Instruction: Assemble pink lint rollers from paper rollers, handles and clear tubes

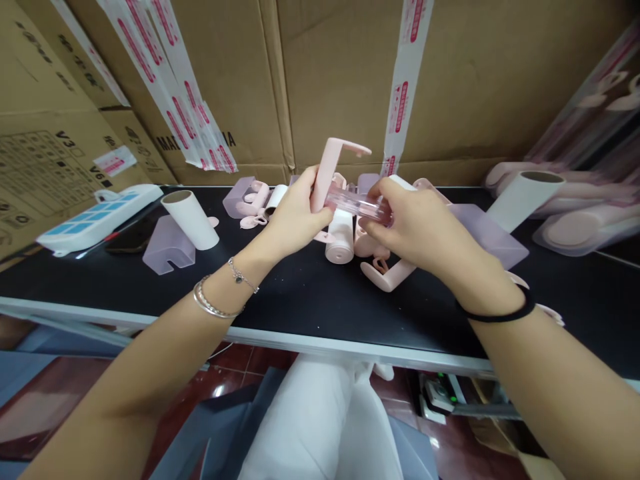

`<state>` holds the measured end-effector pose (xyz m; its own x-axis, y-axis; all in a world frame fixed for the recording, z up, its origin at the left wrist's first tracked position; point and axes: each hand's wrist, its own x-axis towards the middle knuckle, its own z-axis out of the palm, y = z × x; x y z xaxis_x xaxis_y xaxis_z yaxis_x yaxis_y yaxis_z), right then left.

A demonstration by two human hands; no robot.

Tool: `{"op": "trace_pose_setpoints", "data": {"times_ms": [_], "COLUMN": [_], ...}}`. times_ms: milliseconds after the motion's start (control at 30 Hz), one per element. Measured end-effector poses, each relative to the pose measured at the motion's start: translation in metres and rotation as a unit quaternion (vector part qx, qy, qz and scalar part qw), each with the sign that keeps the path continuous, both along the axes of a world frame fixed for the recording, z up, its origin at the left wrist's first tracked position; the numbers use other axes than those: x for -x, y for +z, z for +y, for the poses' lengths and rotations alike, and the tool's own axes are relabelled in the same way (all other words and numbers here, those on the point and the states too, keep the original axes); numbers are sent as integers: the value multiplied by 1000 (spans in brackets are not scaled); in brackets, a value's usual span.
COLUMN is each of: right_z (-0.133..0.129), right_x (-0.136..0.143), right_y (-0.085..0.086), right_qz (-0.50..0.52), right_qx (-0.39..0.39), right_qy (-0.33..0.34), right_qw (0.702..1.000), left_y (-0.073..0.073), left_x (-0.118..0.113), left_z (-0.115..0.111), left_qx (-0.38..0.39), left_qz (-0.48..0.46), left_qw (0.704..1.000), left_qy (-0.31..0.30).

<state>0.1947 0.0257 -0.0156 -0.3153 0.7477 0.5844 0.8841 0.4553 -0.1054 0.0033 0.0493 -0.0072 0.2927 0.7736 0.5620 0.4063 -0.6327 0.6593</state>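
Observation:
My left hand (295, 217) is closed around a pale pink angled bracket (327, 170), whose arm sticks up and bends to the right. My right hand (417, 223) grips the right end of a clear pinkish tube (356, 202). The tube's left end meets the bracket's lower part; whether the two are joined I cannot tell. Just beneath them a white and pink cylinder (340, 240) lies on the black table (300, 300). Below my right hand rests another pink angled bracket (387, 275).
A white paper roll (191, 220) leans on a lilac plastic piece (169, 245) at the left, near a white box with blue squares (103, 217). At the right are another white roll (525, 200) and pink parts in clear plastic (575, 223). Cardboard boxes (330, 87) stand behind.

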Motion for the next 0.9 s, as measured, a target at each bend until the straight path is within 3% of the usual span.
{"op": "trace_pose_setpoints", "data": {"times_ms": [367,900], "right_z": [0,-2], "right_x": [-3,-2], "right_y": [3,5], "right_qz": [33,35], "right_qx": [3,16], "right_qy": [44,31], "right_qw": [998,999], "left_y": [-1,0], "left_x": [0,-1], "left_z": [1,-1], "left_qx": [7,28], "left_qz": [-1,-14], "left_qw": [1000,999], "left_qy": [6,8]}}
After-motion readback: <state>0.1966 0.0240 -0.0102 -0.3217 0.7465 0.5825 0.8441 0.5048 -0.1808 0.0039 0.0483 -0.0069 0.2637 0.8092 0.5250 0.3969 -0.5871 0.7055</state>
